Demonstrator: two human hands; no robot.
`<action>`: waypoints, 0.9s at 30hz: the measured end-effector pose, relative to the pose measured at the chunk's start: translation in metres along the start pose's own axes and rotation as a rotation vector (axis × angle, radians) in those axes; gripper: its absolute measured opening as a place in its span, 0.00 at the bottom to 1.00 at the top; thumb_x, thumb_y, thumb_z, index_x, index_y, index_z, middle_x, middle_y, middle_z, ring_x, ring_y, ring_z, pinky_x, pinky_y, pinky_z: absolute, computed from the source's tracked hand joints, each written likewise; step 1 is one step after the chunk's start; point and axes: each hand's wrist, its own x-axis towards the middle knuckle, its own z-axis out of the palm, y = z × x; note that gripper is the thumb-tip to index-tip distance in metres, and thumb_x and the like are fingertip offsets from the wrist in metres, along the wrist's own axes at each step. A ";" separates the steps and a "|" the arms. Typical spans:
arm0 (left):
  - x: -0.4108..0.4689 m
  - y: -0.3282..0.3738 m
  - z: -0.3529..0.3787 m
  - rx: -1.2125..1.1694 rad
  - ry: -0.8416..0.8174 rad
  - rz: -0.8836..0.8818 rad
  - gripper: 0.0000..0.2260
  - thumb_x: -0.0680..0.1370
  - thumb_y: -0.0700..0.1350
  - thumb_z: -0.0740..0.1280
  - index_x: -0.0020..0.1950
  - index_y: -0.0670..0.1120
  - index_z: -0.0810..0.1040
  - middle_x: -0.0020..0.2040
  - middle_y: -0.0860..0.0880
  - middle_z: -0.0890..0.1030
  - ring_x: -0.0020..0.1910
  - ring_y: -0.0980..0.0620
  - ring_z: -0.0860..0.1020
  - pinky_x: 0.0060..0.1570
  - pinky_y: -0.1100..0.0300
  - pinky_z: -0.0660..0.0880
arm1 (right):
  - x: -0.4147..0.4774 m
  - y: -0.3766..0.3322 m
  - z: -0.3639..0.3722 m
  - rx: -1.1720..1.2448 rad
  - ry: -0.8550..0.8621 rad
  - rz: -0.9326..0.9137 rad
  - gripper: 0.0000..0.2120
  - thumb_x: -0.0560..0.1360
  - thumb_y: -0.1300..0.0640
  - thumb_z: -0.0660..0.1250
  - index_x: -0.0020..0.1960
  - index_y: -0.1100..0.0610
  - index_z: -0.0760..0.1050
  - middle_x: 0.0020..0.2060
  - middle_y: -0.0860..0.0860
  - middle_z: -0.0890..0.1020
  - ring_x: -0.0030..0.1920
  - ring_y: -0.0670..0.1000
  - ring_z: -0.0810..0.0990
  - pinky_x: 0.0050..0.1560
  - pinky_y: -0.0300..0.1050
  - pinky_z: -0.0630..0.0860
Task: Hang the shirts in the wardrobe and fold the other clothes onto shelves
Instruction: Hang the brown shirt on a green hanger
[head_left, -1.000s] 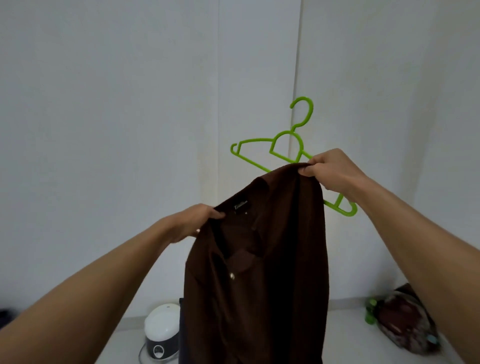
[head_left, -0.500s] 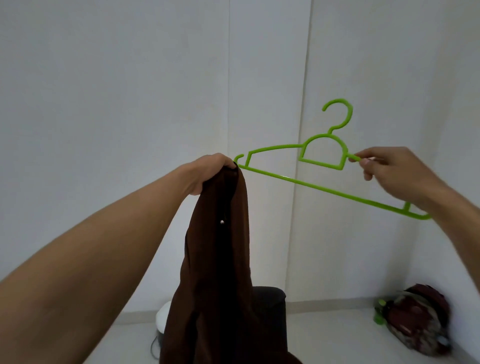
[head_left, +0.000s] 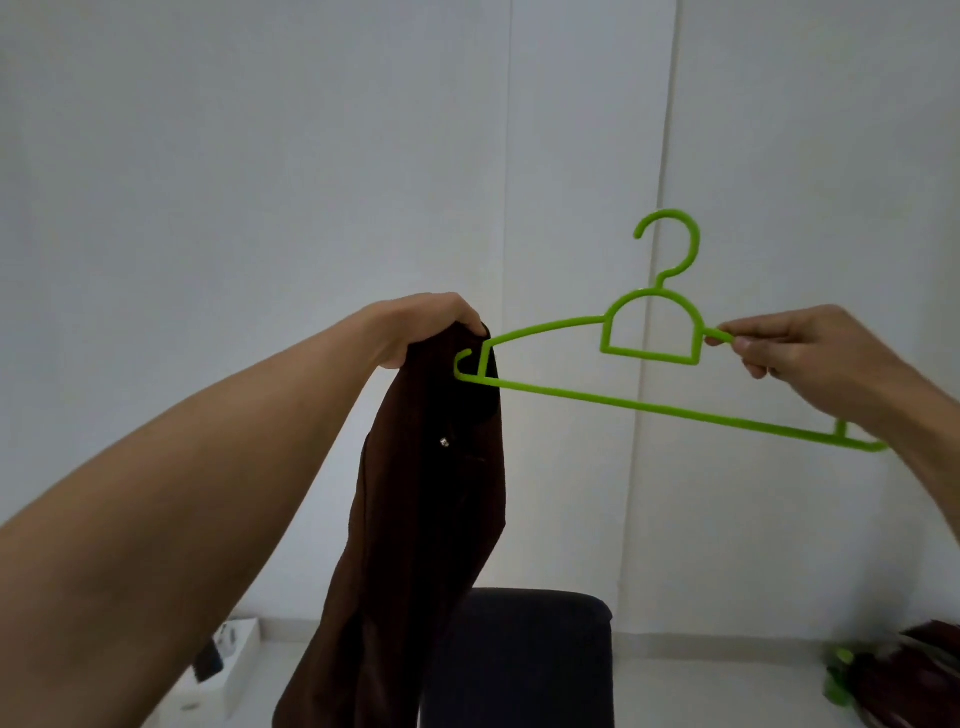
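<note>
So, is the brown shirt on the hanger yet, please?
Not yet: the brown shirt hangs bunched from the left hand, with one end of the hanger at its top.

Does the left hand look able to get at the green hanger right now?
Likely yes: the left hand, gripping the brown shirt, sits beside the hanger at its hooked end, nothing between, though its grip is taken.

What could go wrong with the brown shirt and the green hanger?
The left hand grips the brown shirt bunched up, so the end of the green hanger might snag the cloth instead of sliding into a shoulder. The right hand only pinches the hanger's thin arm, so it could twist or slip.
</note>
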 end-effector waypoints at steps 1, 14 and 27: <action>-0.003 0.004 0.002 0.016 -0.005 0.006 0.09 0.74 0.48 0.69 0.47 0.43 0.81 0.39 0.44 0.83 0.35 0.46 0.82 0.40 0.57 0.79 | 0.000 -0.002 0.002 -0.002 0.010 -0.018 0.14 0.80 0.61 0.67 0.45 0.43 0.82 0.28 0.47 0.79 0.29 0.42 0.72 0.37 0.38 0.68; -0.029 0.026 0.044 0.108 -0.104 0.167 0.16 0.69 0.53 0.80 0.53 0.48 0.87 0.52 0.47 0.87 0.50 0.48 0.86 0.52 0.54 0.82 | -0.003 -0.017 0.026 -0.199 0.003 -0.082 0.12 0.79 0.57 0.66 0.57 0.47 0.85 0.38 0.39 0.81 0.49 0.52 0.82 0.60 0.54 0.77; -0.021 0.050 0.082 0.274 0.081 0.381 0.26 0.81 0.63 0.61 0.69 0.46 0.77 0.68 0.48 0.77 0.68 0.48 0.73 0.70 0.53 0.67 | -0.011 -0.021 0.061 -0.500 0.390 -0.350 0.13 0.76 0.54 0.69 0.61 0.52 0.79 0.56 0.54 0.79 0.61 0.59 0.72 0.62 0.58 0.68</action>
